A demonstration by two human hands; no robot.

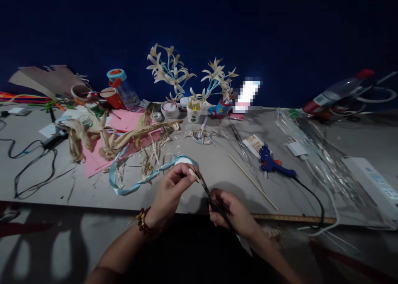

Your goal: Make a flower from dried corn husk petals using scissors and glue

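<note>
Between the thumb and fingertips of my left hand [172,190] is a small pale piece of husk [194,175]. My right hand [231,211] is closed around dark scissors [206,188], whose blades point up and left to the pale piece. Whether the blades touch it I cannot make out. Light blue ribbon [152,175] curves over the table just beyond my left hand. Dry corn husks [108,141] lie farther left, on pink paper [124,120]. Two bunches of pale flowers with blue stems, the left flowers [174,70] and the right flowers [214,74], stand at the back.
A blue glue gun [275,163] with a black cord lies right, near a thin stick [253,182] and loose wires. A power strip [373,184], plastic-wrapped wires [323,155] and a tilted bottle [336,92] are farther right. Cups, including a white cup [194,113], line the back.
</note>
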